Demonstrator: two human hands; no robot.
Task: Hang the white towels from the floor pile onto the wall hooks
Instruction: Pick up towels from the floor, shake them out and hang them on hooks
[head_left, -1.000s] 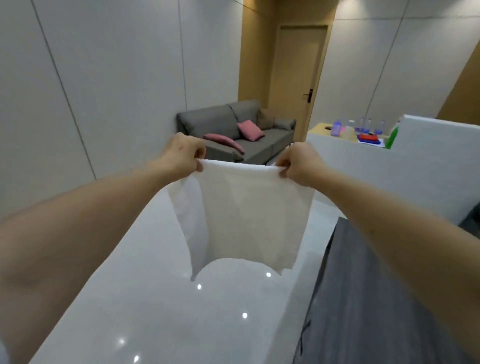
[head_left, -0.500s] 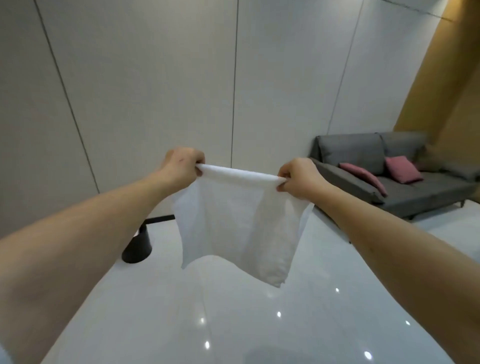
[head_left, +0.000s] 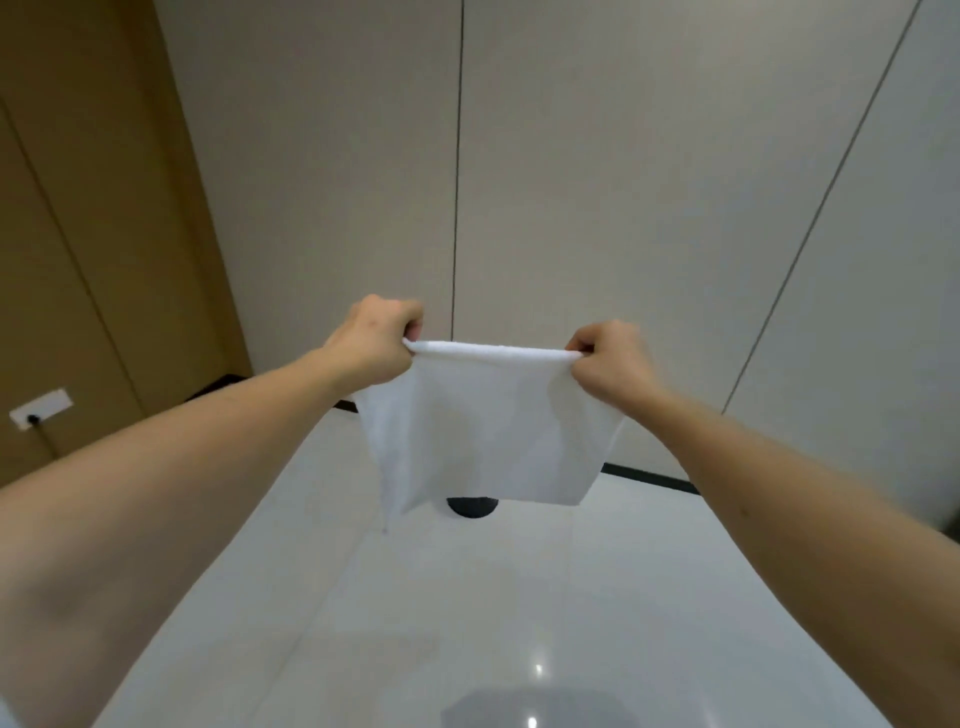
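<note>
The left hand (head_left: 375, 338) pinches the left top corner of a white towel (head_left: 488, 431), and the right hand (head_left: 610, 364) pinches the right top corner, fingers and thumb curled over the rolled upper edge. Both arms are stretched forward at about the same height, so the edge runs nearly straight between the two fists. The cloth hangs down freely from this edge, in the air above the glossy white floor (head_left: 467, 597) and touching nothing else; its lower left corner hangs a little lower than the right one.

Behind the towel stands a pale panelled wall (head_left: 597, 182) with thin dark seams. A small dark rounded object (head_left: 471, 506) sits on the floor at the foot of the wall, half hidden by the lower hem; what it is I cannot tell. To the left there is a brown wood panel (head_left: 78, 234) with a white socket plate (head_left: 40, 408).

I judge the step in hand to be carrying one spread towel toward its hanging place. No hook and no floor pile are visible here. The next move probably calls for finding a hook, then bringing the top edge to it and lifting the edge over.
</note>
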